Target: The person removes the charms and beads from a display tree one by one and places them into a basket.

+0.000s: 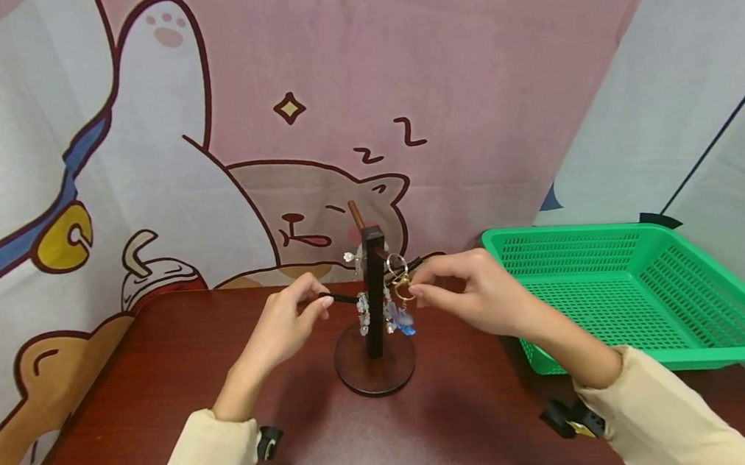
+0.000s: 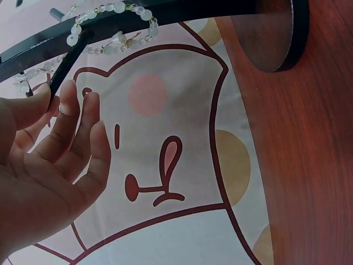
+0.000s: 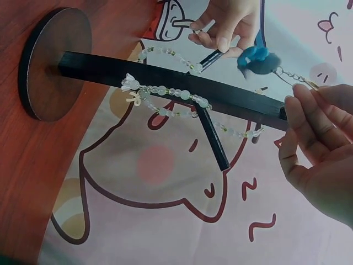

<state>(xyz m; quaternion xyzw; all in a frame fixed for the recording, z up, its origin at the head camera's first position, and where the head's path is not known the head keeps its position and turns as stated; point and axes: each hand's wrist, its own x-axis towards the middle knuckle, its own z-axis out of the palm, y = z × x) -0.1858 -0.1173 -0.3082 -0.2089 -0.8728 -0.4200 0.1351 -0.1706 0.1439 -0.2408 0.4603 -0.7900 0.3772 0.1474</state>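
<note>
A dark wooden stand (image 1: 375,291) with a round base rises from the table, pegs sticking out of its post. My left hand (image 1: 285,320) pinches the tip of a black peg (image 2: 67,66) on the left side. Beaded bracelets (image 3: 171,93) of pale clear beads hang on the pegs, one with a white flower-like charm (image 3: 129,83). On the other side, my right hand (image 1: 477,293) pinches the gold-coloured metal of a keychain with a blue charm (image 1: 404,318). The keychain's upper ring (image 1: 396,263) is close to an upper peg; I cannot tell whether it goes around it.
A green plastic basket (image 1: 623,365) with perforated walls stands at the right on the reddish-brown table (image 1: 128,401). Behind the table hangs a cloth (image 1: 465,69) printed with cartoon animals.
</note>
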